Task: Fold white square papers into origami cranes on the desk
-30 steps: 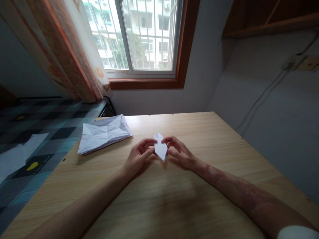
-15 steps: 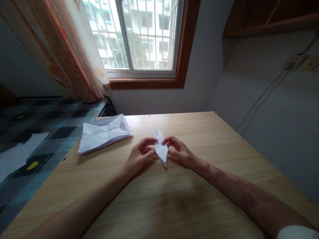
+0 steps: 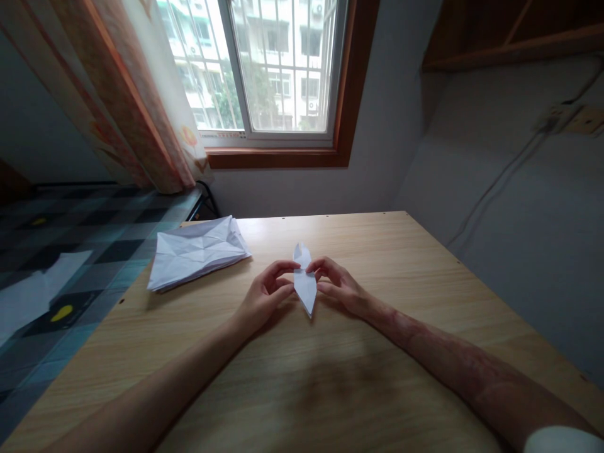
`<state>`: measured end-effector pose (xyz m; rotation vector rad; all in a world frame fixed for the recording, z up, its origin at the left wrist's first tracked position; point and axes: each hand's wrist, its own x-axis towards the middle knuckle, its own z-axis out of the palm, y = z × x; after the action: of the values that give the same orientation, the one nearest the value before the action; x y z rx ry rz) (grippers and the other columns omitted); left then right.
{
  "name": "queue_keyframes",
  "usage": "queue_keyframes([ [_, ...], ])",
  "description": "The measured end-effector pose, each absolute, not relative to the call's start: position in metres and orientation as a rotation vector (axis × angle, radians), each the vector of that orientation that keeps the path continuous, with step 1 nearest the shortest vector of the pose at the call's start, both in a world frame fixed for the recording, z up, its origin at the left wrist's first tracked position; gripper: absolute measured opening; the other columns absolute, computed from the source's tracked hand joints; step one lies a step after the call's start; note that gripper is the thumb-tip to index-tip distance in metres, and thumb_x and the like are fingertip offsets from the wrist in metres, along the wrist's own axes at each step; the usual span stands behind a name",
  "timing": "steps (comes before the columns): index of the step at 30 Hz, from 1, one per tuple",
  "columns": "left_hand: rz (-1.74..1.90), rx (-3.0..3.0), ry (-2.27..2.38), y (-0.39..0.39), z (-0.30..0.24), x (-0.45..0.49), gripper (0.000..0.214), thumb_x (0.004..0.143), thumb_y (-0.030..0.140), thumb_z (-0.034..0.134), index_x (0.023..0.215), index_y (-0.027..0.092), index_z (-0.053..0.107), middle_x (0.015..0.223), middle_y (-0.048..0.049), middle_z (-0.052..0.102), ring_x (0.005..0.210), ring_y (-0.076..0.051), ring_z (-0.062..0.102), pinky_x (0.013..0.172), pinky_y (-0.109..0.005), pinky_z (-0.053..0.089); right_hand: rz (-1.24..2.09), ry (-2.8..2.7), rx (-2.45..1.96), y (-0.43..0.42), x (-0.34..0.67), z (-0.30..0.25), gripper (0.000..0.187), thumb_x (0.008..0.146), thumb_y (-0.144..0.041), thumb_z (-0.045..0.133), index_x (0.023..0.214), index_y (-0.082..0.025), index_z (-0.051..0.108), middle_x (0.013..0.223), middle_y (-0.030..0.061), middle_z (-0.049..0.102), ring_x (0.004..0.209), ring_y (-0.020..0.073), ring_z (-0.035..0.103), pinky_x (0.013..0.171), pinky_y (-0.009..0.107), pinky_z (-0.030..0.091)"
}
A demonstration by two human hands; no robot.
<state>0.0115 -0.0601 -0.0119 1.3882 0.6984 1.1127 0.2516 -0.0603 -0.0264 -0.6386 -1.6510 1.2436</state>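
Narrower now, the folded paper point(image 3: 304, 286) is pinched by my left hand point(image 3: 262, 296) and right hand point(image 3: 341, 289); uneven pressure could skew the crease.

Both bare forearms stretched forward and converging, left hand point(image 3: 262, 297) and right hand point(image 3: 340, 287) close together, knuckles raised, thumbs and forefingers pinched inward, fingertips nearly meeting, wrists low

The bottom edge cuts off both forearms point(image 3: 155, 396); creases on the folded paper point(image 3: 304, 286) are too small to tell.
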Motion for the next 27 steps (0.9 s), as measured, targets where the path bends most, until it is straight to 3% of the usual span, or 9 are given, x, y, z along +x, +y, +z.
queue_keyframes([
  [10,1.115,1.342,0.757,-0.06,-0.016,0.016,0.045,0.088,0.046,0.093,0.118,0.018,0.074,0.106,-0.0068,0.08,0.08,-0.018,0.076,0.069,-0.024,0.055,1.236,-1.687,-0.663,-0.064,0.251,-0.025,0.046,0.096,-0.049,0.084,0.131,-0.027,0.065,0.112,0.0036,0.068,0.102,0.0223,0.064,0.094,0.036,0.054],
  [15,1.087,1.388,0.786,-0.059,-0.016,0.017,0.035,0.09,0.046,0.091,0.103,0.017,0.076,0.088,-0.0037,0.081,0.074,-0.017,0.075,0.064,-0.022,0.051,1.18,-1.64,-0.767,-0.061,0.244,-0.03,0.032,0.099,-0.052,0.081,0.109,-0.023,0.072,0.101,0.0031,0.07,0.091,0.019,0.065,0.081,0.032,0.055],
  [18,1.076,1.429,0.827,-0.06,-0.016,0.018,0.035,0.089,0.048,0.091,0.097,0.016,0.078,0.089,-0.0057,0.083,0.079,-0.019,0.077,0.068,-0.025,0.055,1.176,-1.622,-0.78,-0.058,0.243,-0.033,0.037,0.1,-0.058,0.079,0.099,-0.022,0.071,0.093,0.0022,0.07,0.086,0.0185,0.066,0.078,0.031,0.055],
  [23,1.101,1.526,0.883,-0.063,-0.011,0.019,0.036,0.091,0.051,0.089,0.094,0.016,0.079,0.087,-0.0055,0.081,0.076,-0.019,0.076,0.069,-0.027,0.057,1.107,-1.627,-0.78,-0.057,0.243,-0.033,0.039,0.1,-0.058,0.077,0.093,-0.021,0.069,0.087,0.0015,0.07,0.08,0.0177,0.065,0.075,0.031,0.053],
  [27,1.105,1.491,0.882,-0.065,-0.008,0.02,0.041,0.089,0.052,0.091,0.089,0.018,0.068,0.078,-0.0015,0.078,0.062,-0.015,0.071,0.061,-0.025,0.056,1.058,-1.561,-0.798,-0.058,0.242,-0.035,0.034,0.099,-0.052,0.081,0.095,-0.022,0.066,0.09,0.0021,0.069,0.082,0.018,0.065,0.071,0.031,0.053],
])
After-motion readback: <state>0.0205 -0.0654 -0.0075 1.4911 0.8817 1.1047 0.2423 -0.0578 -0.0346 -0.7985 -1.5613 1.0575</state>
